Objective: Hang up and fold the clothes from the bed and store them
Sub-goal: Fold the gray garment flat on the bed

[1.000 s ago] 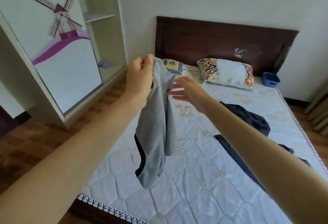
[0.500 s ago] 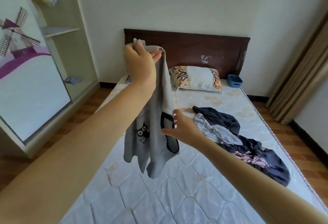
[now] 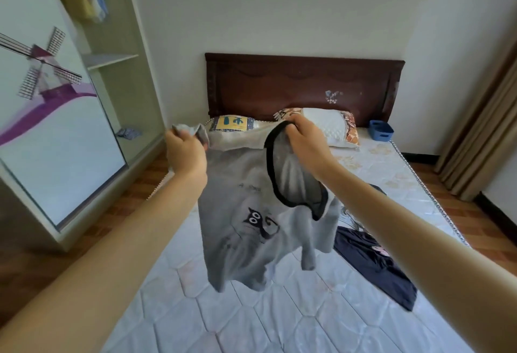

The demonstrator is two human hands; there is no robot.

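- The left hand (image 3: pixel 186 154) grips one shoulder of a grey T-shirt (image 3: pixel 251 224), fingers curled round the bunched cloth.
- The right hand (image 3: pixel 300 140) pinches the shirt's black collar, holding it up.
- The shirt hangs spread between both hands above the bed (image 3: pixel 251 310), cat print facing the camera.
- A dark garment (image 3: pixel 372 266) lies on the mattress to the right, partly behind the right forearm.
- Two pillows (image 3: pixel 327 126) rest against the headboard (image 3: pixel 302 84), with a small blue basket (image 3: pixel 381 129) beside them.
- An open wardrobe (image 3: pixel 112 73) stands to the left.

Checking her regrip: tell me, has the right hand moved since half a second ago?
Yes. The right hand has risen from mattress level to the headboard, now gripping the grey shirt collar.
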